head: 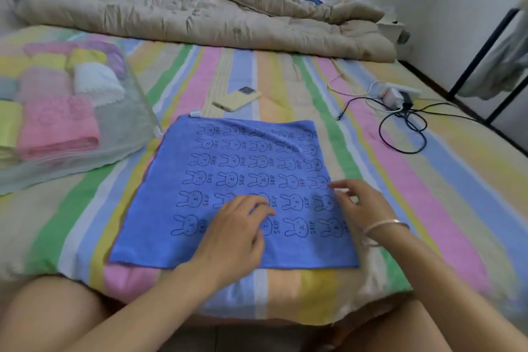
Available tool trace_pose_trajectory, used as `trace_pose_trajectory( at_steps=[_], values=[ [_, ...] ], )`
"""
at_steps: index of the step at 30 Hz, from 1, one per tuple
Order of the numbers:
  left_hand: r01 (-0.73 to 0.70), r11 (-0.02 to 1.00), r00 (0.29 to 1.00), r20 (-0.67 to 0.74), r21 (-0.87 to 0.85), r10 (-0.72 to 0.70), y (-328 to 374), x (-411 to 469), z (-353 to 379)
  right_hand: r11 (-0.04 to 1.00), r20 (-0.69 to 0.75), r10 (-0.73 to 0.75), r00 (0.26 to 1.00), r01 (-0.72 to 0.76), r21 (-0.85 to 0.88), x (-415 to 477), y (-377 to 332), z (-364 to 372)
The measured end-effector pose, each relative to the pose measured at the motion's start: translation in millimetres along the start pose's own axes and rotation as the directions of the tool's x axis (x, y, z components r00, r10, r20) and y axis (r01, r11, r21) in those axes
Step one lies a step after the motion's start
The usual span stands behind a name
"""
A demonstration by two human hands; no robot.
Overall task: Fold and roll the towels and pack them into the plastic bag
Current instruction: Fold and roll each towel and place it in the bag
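A blue towel printed with rabbit faces lies spread flat on the striped bed in front of me. My left hand rests palm down on its near middle, fingers relaxed. At the towel's right edge is my right hand, fingers stretched out and touching the cloth there. A clear plastic bag lies to the left, and inside it sit several rolled towels, among them a pink one, a white one and yellow ones.
A cream phone lies just beyond the towel. A power strip with black and white cables sits at the right. A beige quilt is heaped across the far bed. A black metal frame stands by the right wall.
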State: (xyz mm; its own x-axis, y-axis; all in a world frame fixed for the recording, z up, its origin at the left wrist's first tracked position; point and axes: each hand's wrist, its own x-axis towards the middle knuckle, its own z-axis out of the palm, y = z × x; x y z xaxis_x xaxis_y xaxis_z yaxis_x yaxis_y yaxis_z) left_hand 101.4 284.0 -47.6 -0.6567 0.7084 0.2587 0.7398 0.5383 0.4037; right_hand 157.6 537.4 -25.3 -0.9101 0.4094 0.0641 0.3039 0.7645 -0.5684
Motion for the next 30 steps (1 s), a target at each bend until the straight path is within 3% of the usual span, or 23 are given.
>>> trace_pose_trajectory(
  at_steps=[2, 4, 6, 8, 11, 13, 17, 22, 24, 27, 30],
  values=[
    [-0.019, 0.983, 0.994, 0.103, -0.182, 0.039, 35.4, 19.8, 1.3, 1.000, 0.035, -0.001, 0.999, 0.000, 0.015, 43.3, -3.9, 8.2],
    [-0.015, 0.965, 0.979, 0.192, -0.261, 0.067, 63.1, 41.9, 8.6, 1.000, 0.098, -0.013, 0.995, 0.014, -0.014, 84.6, -9.3, 20.0],
    [-0.018, 0.980, 0.971, 0.229, -0.197, 0.064, 81.9, 64.6, 16.3, 0.998, 0.154, 0.009, 0.988, 0.000, -0.062, 122.2, -12.5, 30.4],
    [0.067, 0.993, 0.952, 0.303, -0.095, -0.036, 94.2, 85.0, 24.8, 0.996, 0.154, 0.071, 0.986, -0.062, -0.067, 154.3, -14.6, 37.0],
    [0.269, 0.963, 0.864, 0.436, 0.024, -0.252, 105.8, 104.3, 38.0, 0.981, 0.051, 0.178, 0.983, -0.181, 0.071, 191.1, -9.1, 39.8],
    [0.326, 0.941, 0.817, 0.475, 0.088, -0.327, 111.1, 112.4, 43.7, 0.945, 0.011, 0.233, 0.972, -0.229, 0.235, 206.3, -4.2, 39.3],
    [0.237, 0.948, 0.812, 0.492, 0.211, -0.312, 113.2, 121.6, 43.0, 0.827, 0.158, 0.260, 0.953, -0.304, 0.472, 217.1, 2.5, 33.5],
    [0.232, 0.948, 0.764, 0.561, 0.220, -0.317, 113.7, 126.7, 37.2, 0.810, 0.242, 0.205, 0.948, -0.303, 0.503, 218.2, 4.9, 24.7],
    [0.262, 0.950, 0.735, 0.602, 0.170, -0.311, 110.0, 124.8, 33.5, 0.804, 0.235, 0.202, 0.951, -0.298, 0.514, 217.6, 6.6, 23.6],
    [0.424, 0.906, 0.680, 0.668, -0.021, -0.303, 97.0, 120.1, 29.7, 0.775, 0.220, 0.217, 0.951, -0.305, 0.554, 218.3, 7.8, 22.1],
    [0.605, 0.745, 0.699, 0.637, -0.282, -0.326, 86.2, 104.8, 27.7, 0.765, 0.176, 0.235, 0.956, -0.294, 0.573, 220.8, 5.3, 18.0]
  ],
)
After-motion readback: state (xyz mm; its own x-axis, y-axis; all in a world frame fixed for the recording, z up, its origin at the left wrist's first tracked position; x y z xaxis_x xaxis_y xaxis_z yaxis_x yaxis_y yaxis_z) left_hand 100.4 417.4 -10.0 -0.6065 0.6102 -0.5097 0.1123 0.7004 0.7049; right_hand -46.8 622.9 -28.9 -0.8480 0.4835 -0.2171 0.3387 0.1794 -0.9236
